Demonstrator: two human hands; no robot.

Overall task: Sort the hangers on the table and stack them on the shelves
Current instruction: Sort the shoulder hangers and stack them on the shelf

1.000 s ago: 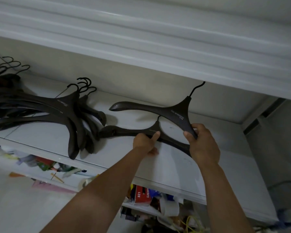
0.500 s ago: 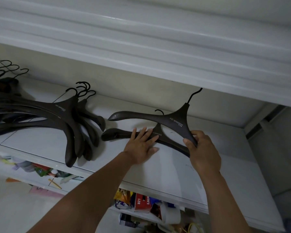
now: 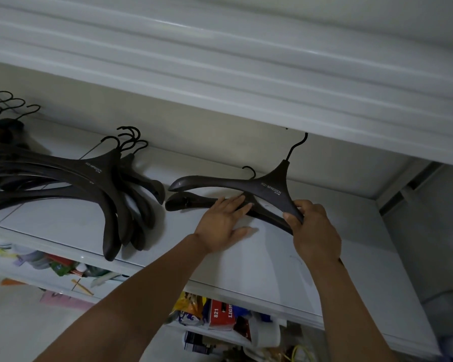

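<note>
Left hand (image 3: pixel 221 222): a second ago curled, thumb up against the lower hanger (image 3: pixel 194 201); now spread flat, palm down, fingers (image 3: pixel 237 202) lying across that hanger's neck and pressing it to the shelf (image 3: pixel 259 259). Lower hanger's small hook now shows behind the upper hanger (image 3: pixel 246 185). Upper hanger sits a little lower and closer over the lower one, its right arm pinched in the right hand (image 3: pixel 315 228).

A dark brown, wide-shouldered plastic hanger with a black metal hook (image 3: pixel 249 184) sits tilted above a second matching hanger (image 3: pixel 194 201) lying flat on the glossy white shelf (image 3: pixel 246 262). Just left, a fanned stack of the same dark hangers (image 3: pixel 94 178) rests there, hooks pointing toward the back wall.
</note>
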